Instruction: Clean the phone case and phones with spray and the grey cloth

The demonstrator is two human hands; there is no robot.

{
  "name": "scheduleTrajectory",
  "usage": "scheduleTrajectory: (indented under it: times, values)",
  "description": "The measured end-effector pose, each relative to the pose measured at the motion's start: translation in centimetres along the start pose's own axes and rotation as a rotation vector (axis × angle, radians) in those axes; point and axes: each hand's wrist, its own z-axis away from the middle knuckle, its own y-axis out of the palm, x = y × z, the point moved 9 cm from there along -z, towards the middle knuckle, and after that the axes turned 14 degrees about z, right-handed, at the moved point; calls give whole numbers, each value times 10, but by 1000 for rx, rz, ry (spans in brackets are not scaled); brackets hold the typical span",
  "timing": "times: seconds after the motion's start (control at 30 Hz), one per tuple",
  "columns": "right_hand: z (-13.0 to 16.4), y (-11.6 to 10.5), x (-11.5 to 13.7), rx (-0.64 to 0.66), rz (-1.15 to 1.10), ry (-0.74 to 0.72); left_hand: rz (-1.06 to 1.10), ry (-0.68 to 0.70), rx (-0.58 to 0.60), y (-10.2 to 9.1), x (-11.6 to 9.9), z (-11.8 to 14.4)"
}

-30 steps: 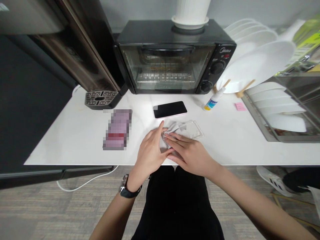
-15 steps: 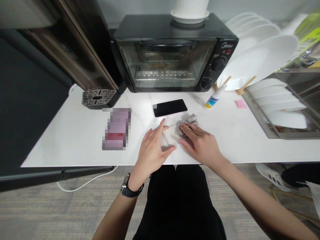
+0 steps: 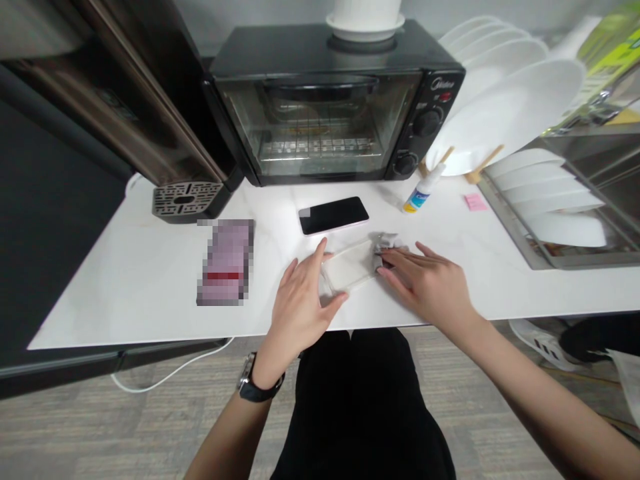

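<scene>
A clear phone case (image 3: pixel 350 265) lies flat on the white counter. My left hand (image 3: pixel 301 293), with a watch on the wrist, grips the case's left end between thumb and fingers. A crumpled grey cloth (image 3: pixel 384 248) is under the fingertips of my right hand (image 3: pixel 433 280), pressed on the case's right end. That end is partly hidden by cloth and fingers. Just behind the case rests a phone (image 3: pixel 334 215) with a dark screen. To its right stands a small spray bottle (image 3: pixel 423 189) with a blue and yellow label.
A black toaster oven (image 3: pixel 325 127) stands at the back, a white pot (image 3: pixel 366 17) on top. At left are a dispenser's drip tray (image 3: pixel 185 200) and a blurred purple item (image 3: pixel 227 260). White plates (image 3: pixel 505 113), a pink note (image 3: pixel 475 202) and a sink (image 3: pixel 543 257) are at right.
My right hand and the cloth have slid right along the phone case, uncovering more of its middle. My left hand keeps hold of the left end. The whole view has shifted slightly.
</scene>
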Motion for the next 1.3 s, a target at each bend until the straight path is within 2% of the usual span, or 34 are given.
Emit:
scheduleTrajectory:
  times: [0.07,0.2,0.27,0.33,0.4,0.47,0.57,0.63,0.7,0.73,0.87,0.97,1.07,1.2,1.3]
  values:
    - [-9,6,8,2,-5,5,11,-10,7,-1,0,-1]
    - [-21,14,58,57,-164,-95,18,-9,12,-1,4,-1]
    - [-18,13,81,104,-270,-168,4,4,8,0,6,-1]
    - [-10,9,89,140,-342,-218,-10,16,-1,0,7,0]
    - [-1,3,82,144,-359,-225,-16,22,-6,0,6,0]
    - [5,-1,61,127,-312,-190,-19,21,-10,0,4,1]
    - [3,-4,23,55,-130,-82,-22,9,-11,0,2,0]
    - [-5,-3,8,7,-18,-2,-19,-1,-4,0,2,0]
    - [-15,3,11,-4,11,38,-11,-7,1,0,3,-1]
    - [-20,7,20,7,-10,27,-6,-8,1,0,4,-1]
    - [-23,13,77,67,-210,-128,-10,16,-1,0,7,-1]
    - [-11,2,94,78,-326,-216,-28,22,5,1,6,0]
    - [2,-6,70,103,-301,-197,-41,13,-7,1,5,0]
    - [0,-6,18,49,-50,-42,-67,15,-15,1,1,0]
    - [-13,4,9,6,46,37,-79,7,-3,1,1,0]
